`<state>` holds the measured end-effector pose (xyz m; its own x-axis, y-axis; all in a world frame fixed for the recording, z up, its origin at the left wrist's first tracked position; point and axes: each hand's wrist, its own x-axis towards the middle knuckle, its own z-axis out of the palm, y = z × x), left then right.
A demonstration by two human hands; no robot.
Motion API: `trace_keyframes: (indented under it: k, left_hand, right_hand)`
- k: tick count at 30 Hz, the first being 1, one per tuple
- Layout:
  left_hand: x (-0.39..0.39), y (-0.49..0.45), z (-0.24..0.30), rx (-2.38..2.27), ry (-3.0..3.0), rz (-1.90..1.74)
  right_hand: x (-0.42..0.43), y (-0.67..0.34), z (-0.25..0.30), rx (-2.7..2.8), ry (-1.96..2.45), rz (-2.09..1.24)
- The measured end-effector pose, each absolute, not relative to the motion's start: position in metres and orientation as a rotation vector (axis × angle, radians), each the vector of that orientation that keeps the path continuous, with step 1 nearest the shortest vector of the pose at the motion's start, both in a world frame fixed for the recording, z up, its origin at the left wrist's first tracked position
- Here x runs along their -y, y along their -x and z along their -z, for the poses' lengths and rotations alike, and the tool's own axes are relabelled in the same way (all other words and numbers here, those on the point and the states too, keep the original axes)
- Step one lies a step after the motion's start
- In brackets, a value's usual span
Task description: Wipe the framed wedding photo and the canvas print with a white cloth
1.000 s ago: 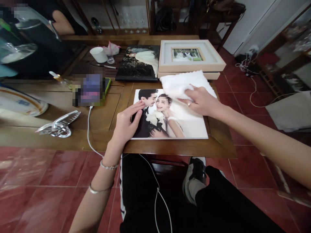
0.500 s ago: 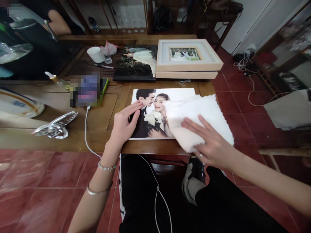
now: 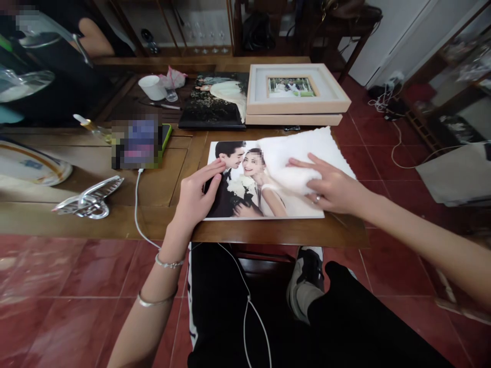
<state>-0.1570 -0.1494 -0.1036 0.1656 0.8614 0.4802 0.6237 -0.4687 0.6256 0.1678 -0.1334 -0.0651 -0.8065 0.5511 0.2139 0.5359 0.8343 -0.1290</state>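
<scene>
A large wedding photo print point(image 3: 245, 197) lies flat near the front edge of the wooden table point(image 3: 169, 184). My left hand point(image 3: 197, 191) rests on the print's left side, fingers stretched flat, holding it down. My right hand point(image 3: 332, 186) presses a white cloth point(image 3: 307, 151) onto the upper right part of the print, fingers extended over the cloth.
Behind the print stand a stack of pale framed pictures point(image 3: 297, 92) and a dark photo album point(image 3: 217, 102). A white cup point(image 3: 152, 87), a phone on a white cable point(image 3: 138, 140), a silver hair clip point(image 3: 90, 199) and a plate point(image 3: 28, 163) lie to the left. My legs are under the table edge.
My right hand swept the cloth from the print's top right down to its lower right corner, then back up to the upper right. The left hand stayed put.
</scene>
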Motion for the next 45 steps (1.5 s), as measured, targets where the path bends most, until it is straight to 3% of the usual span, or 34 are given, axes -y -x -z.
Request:
trace_keyframes:
  k: [11,29,35,45]
  left_hand:
    - [0.149,0.158,0.104,-1.419,-2.139,-1.194]
    - [0.149,0.158,0.104,-1.419,-2.175,-1.195]
    - [0.149,0.157,0.103,-1.418,-2.172,-1.199]
    - [0.148,0.159,0.104,-1.427,-2.166,-1.192]
  right_hand:
    - [0.067,-0.151,0.061,2.589,1.392,-0.009]
    - [0.24,-0.154,0.085,2.654,0.62,-0.072]
    - [0.195,-0.163,0.079,2.611,0.606,-0.108]
    - [0.076,-0.171,0.064,2.555,1.175,-0.077]
